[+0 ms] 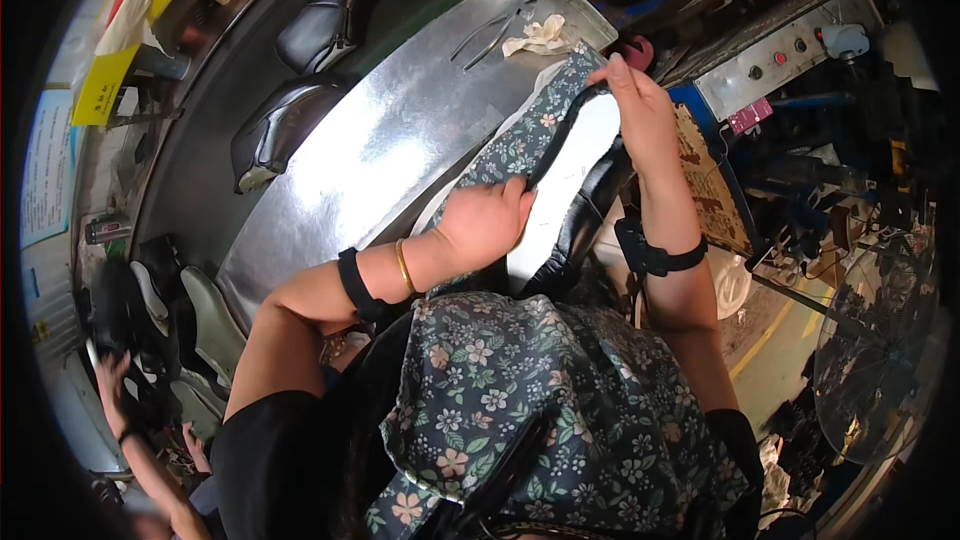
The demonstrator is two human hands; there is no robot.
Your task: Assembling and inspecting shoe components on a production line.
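Note:
A black leather shoe upper with a long white insole lies sole side up in front of me, slanting toward the far right. My left hand is closed at its left edge, fingers curled over the side. At the far end, my right hand pinches the black rim between thumb and fingers. A strip of floral cloth runs along the left side of the upper, close to both hands; the same pattern covers the apron on my lap. The underside of the upper is hidden.
A shiny metal table bears pliers and a crumpled beige cloth. Beyond it, black shoe uppers rest on a dark belt. A control panel stands at right. Another person's arm reaches in at lower left.

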